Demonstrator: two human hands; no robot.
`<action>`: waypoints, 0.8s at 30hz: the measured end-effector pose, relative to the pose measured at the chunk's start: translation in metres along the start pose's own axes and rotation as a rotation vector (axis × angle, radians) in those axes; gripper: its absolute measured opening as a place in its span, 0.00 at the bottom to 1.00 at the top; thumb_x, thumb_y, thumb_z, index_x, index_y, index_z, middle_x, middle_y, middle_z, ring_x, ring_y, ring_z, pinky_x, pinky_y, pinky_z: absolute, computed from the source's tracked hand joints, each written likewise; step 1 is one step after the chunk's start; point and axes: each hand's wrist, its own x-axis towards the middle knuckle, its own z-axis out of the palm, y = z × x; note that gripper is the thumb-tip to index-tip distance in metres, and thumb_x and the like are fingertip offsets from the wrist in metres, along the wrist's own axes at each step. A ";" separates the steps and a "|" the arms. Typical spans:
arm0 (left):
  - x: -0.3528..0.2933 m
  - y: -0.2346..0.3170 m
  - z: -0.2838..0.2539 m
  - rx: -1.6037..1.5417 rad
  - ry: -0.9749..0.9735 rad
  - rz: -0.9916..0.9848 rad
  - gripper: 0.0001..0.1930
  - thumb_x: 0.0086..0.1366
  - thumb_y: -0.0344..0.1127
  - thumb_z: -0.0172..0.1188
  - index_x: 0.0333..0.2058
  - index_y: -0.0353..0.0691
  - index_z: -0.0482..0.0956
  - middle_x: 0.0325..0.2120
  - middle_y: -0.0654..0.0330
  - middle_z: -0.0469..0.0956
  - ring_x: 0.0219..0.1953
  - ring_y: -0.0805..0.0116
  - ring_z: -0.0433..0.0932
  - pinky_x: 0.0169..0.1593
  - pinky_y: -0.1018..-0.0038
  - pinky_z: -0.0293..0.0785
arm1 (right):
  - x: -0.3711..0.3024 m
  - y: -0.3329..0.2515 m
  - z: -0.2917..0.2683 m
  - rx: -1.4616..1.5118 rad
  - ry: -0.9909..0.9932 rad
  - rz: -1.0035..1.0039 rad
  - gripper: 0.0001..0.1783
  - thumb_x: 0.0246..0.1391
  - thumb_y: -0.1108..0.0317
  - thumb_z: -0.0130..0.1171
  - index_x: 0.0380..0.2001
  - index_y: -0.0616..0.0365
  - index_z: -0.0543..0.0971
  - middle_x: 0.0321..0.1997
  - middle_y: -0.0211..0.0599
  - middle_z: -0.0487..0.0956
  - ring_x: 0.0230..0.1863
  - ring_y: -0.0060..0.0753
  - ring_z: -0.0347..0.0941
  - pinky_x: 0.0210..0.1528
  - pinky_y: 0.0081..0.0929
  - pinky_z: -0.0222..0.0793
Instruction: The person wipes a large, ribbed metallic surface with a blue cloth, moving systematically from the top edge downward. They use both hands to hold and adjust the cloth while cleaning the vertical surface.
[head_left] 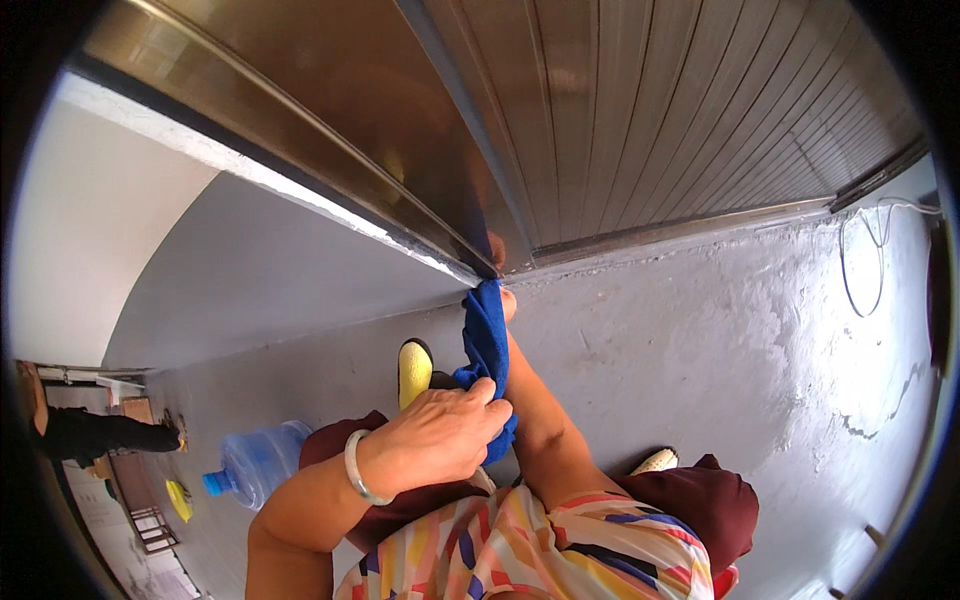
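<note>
A blue cloth (485, 335) hangs bunched between my two hands in front of the foot of a brown metal door (400, 120). My left hand (440, 432), with a pale bangle at the wrist, has its fingers closed on the cloth's lower part. Farther out, my right hand (509, 304) holds the cloth's upper end against the door's bottom corner, where the frame meets the floor. The cloth covers most of the right fingers. Beside the cloth is a rounded yellow thing (413, 372) with a dark edge, resembling a shoe toe.
A large blue water bottle (262, 462) lies on the grey floor (640, 340) at left. Behind it are a yellow object (179, 499) and another person in black clothing (100, 434). Ribbed brown panelling (680, 110) rises ahead; a thin cable (880, 245) loops at far right.
</note>
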 end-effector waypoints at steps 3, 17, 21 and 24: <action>0.001 0.001 -0.003 -0.038 0.005 0.029 0.07 0.54 0.25 0.58 0.29 0.36 0.68 0.31 0.47 0.68 0.30 0.49 0.77 0.36 0.57 0.74 | -0.014 0.003 -0.002 -0.041 -0.053 -0.009 0.18 0.56 0.56 0.54 0.33 0.64 0.80 0.31 0.46 0.81 0.35 0.40 0.77 0.42 0.35 0.71; 0.010 -0.004 -0.003 -0.012 -0.093 0.003 0.13 0.53 0.28 0.60 0.36 0.36 0.69 0.32 0.49 0.65 0.33 0.49 0.76 0.38 0.57 0.73 | -0.127 -0.094 0.008 -0.176 -0.130 -0.101 0.22 0.66 0.55 0.45 0.53 0.57 0.74 0.60 0.59 0.69 0.62 0.58 0.64 0.64 0.39 0.57; 0.003 0.000 0.000 -0.110 -0.096 0.040 0.12 0.53 0.27 0.60 0.37 0.36 0.68 0.32 0.49 0.65 0.33 0.49 0.76 0.37 0.57 0.73 | -0.136 -0.071 0.018 -0.383 -0.134 -0.419 0.22 0.66 0.55 0.43 0.51 0.61 0.74 0.58 0.59 0.71 0.61 0.57 0.66 0.63 0.40 0.58; 0.000 0.003 -0.004 -0.104 -0.103 0.003 0.11 0.54 0.27 0.59 0.36 0.35 0.69 0.32 0.49 0.65 0.33 0.49 0.76 0.37 0.58 0.73 | -0.139 -0.056 0.023 -0.217 -0.089 -0.377 0.23 0.67 0.58 0.42 0.51 0.66 0.74 0.57 0.58 0.73 0.61 0.51 0.67 0.64 0.38 0.58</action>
